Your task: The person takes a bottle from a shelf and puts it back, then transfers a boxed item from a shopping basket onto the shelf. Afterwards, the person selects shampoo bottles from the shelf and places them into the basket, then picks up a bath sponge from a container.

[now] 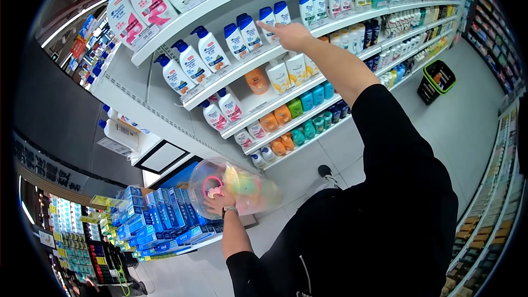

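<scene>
My right hand (290, 36) reaches to the upper shelf with its index finger stretched out. The fingertip is at a white shampoo bottle with a blue cap (267, 28); whether it touches is hard to tell. Similar bottles (235, 40) stand beside it, with pump bottles (210, 49) farther left. Lower down, my left hand (220, 202), with a band on its wrist, lies with fingers spread at a clear plastic tub (258, 201). A pink ring-shaped piece (212, 186) shows by that hand, and blurred pale yellow and green contents lie inside the tub.
Blue boxes (170, 209) are stacked left of the tub. Tiered white shelves (242, 80) hold several rows of bottles. A black basket with a green rim (436, 81) stands on the tiled floor (456, 126). Another shelf rack (484, 214) runs along the right.
</scene>
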